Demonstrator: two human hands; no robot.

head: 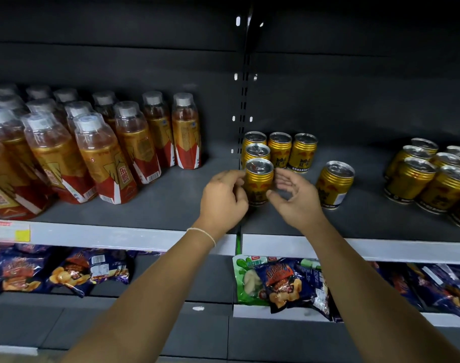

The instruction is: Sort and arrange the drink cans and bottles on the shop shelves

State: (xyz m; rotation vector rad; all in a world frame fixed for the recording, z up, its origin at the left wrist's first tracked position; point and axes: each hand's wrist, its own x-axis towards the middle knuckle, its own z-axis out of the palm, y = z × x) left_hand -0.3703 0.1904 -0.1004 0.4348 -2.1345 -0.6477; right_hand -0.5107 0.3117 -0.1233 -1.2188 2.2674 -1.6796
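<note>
Dim, dark upper shelving; wide-angle bending tilts the soft-focus edge bottles (19, 153).

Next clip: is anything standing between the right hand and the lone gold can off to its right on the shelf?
Nothing visible does. The right hand sits beside the front can of the column, and only bare shelf lies between it and the lone gold can.
</note>
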